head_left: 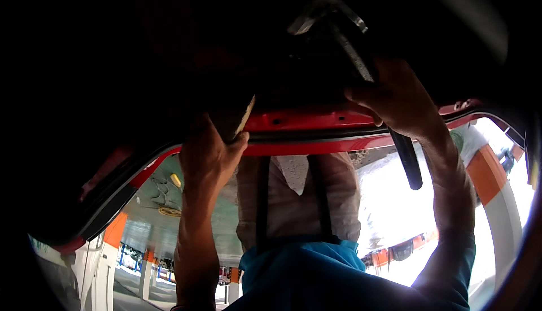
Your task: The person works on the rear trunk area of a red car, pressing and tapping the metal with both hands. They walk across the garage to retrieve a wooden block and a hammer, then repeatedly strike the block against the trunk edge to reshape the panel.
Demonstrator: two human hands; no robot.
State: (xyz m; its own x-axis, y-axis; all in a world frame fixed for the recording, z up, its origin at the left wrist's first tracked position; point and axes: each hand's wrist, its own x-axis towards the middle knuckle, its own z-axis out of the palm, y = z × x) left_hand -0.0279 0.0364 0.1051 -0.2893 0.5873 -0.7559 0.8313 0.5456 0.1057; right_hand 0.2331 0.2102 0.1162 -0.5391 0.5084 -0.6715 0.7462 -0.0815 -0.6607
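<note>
My right hand is wrapped around a hammer. Its metal head points up into the dark interior, and its black grip sticks out below my fist. To the left, my left hand is closed, thumb up, on a thin flat piece with a pale, ragged edge. Most of that piece and my left fingertips are lost in shadow. Both hands are inside a red vehicle's opening, just past its red sill. The hammer head is apart from my left hand.
A black rubber seal runs along the opening's edge below my hands. Deep shadow fills the upper part. Outside, a green floor holds a coiled yellowish cord and a small yellow object. An orange-and-white pillar stands at right.
</note>
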